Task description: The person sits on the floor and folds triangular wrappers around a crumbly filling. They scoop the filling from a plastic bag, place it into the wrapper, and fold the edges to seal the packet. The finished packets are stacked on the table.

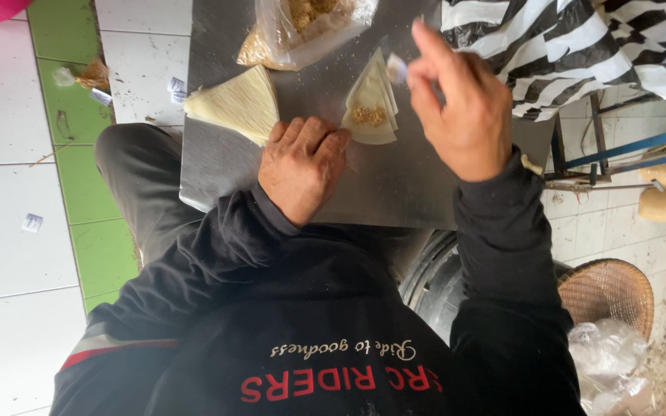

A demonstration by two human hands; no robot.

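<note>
**Thin pastry wrapper, filled and ready to be handled with care**

I see the folded pastry wrapper point(370, 108) lying on the steel tray point(395, 189), just beyond my left hand point(302, 166), which rests flat with fingers curled, holding nothing. The wrapper is pale cream, triangular, with a small heap of crumbly brown filling point(368, 115) on it. I judge it very light, limp and easy to tear; best taken by a bare corner, away from the filling. My right hand point(460, 108) hovers to the right of the wrapper, fingertips pinching a small pale scrap. A stack of wrappers point(237, 104) sits left of it, a plastic bag of filling point(302, 27) beyond.
</note>
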